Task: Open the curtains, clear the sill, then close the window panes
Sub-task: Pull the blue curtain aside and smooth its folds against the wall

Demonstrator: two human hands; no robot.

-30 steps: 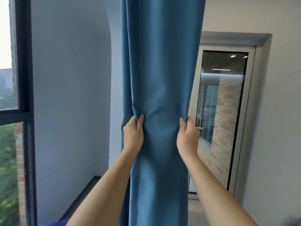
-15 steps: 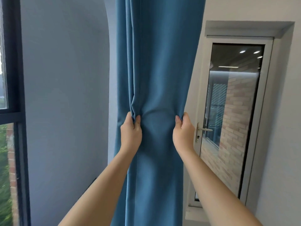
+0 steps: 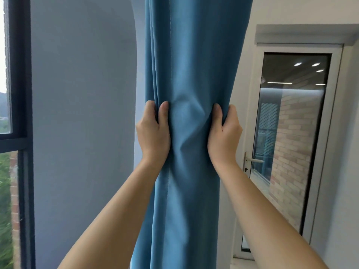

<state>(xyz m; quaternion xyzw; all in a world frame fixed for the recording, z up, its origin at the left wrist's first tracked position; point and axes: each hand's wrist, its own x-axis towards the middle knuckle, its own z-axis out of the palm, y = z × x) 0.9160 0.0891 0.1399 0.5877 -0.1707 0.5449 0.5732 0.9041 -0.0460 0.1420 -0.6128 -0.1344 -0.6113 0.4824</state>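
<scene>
A blue curtain (image 3: 190, 65) hangs bunched into a narrow column down the middle of the view. My left hand (image 3: 153, 133) grips its left edge and my right hand (image 3: 225, 133) grips its right edge, at the same height. The cloth puckers between the two hands. A dark-framed window pane (image 3: 21, 133) runs down the far left, with greenery and brick outside. The sill is hidden from view.
A pale grey wall (image 3: 83, 133) fills the space between window and curtain. At the right stands a white-framed glass door (image 3: 291, 142) with a metal handle (image 3: 252, 161), shut, reflecting brick and ceiling lights.
Both hands have squeezed the curtain narrower and stayed on it. The view has swung right, so the left window shows less and the door shows more.
</scene>
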